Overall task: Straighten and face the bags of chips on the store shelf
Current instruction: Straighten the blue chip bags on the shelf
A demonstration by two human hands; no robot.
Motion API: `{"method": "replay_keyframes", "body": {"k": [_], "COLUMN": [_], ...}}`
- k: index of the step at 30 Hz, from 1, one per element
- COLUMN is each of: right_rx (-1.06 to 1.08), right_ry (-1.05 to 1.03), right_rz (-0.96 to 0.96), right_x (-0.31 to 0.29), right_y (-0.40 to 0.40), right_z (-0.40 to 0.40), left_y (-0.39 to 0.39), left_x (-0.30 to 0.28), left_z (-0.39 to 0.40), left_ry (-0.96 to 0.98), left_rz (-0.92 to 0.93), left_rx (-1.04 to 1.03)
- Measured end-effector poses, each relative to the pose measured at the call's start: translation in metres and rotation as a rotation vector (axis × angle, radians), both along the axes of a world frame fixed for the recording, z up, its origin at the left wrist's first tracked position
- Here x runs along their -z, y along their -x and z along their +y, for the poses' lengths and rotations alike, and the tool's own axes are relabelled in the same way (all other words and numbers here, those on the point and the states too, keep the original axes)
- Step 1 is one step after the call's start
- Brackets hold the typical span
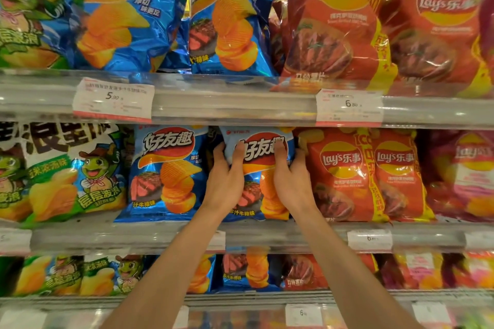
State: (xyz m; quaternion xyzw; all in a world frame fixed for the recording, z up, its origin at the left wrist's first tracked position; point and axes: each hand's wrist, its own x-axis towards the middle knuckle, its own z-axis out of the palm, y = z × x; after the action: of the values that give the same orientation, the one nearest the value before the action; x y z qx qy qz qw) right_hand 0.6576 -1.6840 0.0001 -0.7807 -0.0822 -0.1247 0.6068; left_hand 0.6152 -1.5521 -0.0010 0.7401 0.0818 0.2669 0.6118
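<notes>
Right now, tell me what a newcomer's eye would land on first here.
Both hands, left hand and right hand, grip a blue bag upright on the middle shelf, centre frame. Red Lay's bags fill the right side, and green cartoon bags the left.

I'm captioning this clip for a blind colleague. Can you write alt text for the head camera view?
Two bare hands, left hand and right hand, grip the sides of a blue chip bag standing on the middle shelf of a store display. Another blue bag stands to its left and red Lay's bags to its right, with more chip bags above and below.
</notes>
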Motion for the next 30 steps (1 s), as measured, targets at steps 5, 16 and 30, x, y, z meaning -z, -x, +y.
{"method": "replay_keyframes", "body": {"k": [5,16,30], "right_rx": [0.027,-0.073,-0.074], "right_ry": [0.004,0.001,0.051], "right_rz": [-0.022,0.023,0.019], "right_x": [-0.004,-0.002,-0.005], "right_y": [0.001,0.008,0.018], "right_z": [0.0,0.0,-0.011], "left_y": [-0.001,-0.007,0.011], "left_x": [0.003,0.002,0.002], "left_z": [-0.004,0.005,-0.002], "left_ry": [0.055,0.064,-0.107], "left_rz": [-0.103,0.046,-0.004], "left_rx": [-0.009,0.09,-0.012]}}
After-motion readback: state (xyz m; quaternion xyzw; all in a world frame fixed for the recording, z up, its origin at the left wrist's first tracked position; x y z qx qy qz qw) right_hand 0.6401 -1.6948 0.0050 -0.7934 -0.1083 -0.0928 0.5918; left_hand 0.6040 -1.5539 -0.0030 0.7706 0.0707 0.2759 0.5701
